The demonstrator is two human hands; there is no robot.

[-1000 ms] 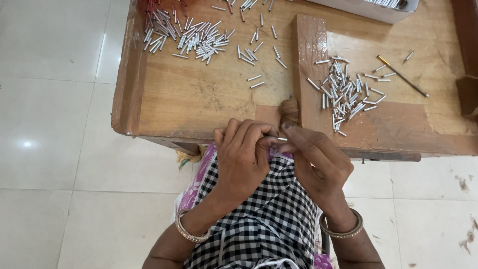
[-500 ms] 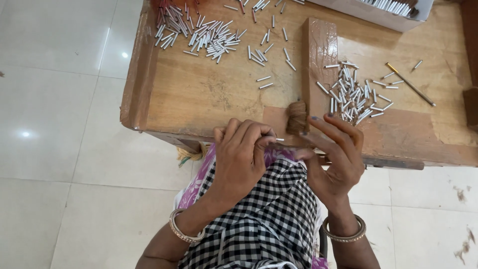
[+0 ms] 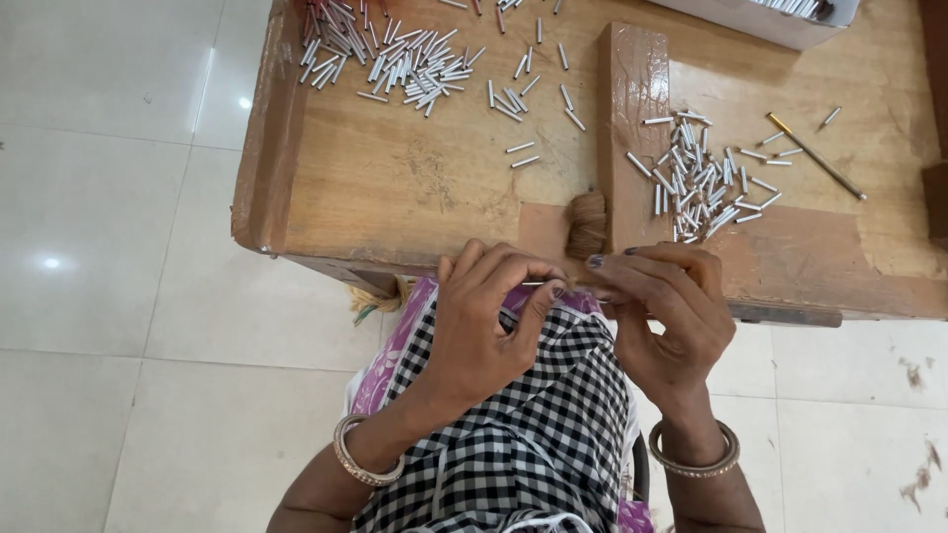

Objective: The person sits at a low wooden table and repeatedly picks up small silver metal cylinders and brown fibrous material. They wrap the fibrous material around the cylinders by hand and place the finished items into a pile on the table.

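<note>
right hand [image 3: 671,316] lowered, fingers curled again

Two hands were in view, the left hand [image 3: 484,316] and the right hand [image 3: 664,311], each wrist wearing one metal bangle [image 3: 357,456], so two bangles. One wooden table [image 3: 415,192] carried two loose heaps of small silver tubes [image 3: 696,178] (far too many and too overlapped to count singly). One tuft of brown fibre [image 3: 588,222], one long brass-tipped stick [image 3: 815,156] and one white tray [image 3: 760,20] lay there.
</note>
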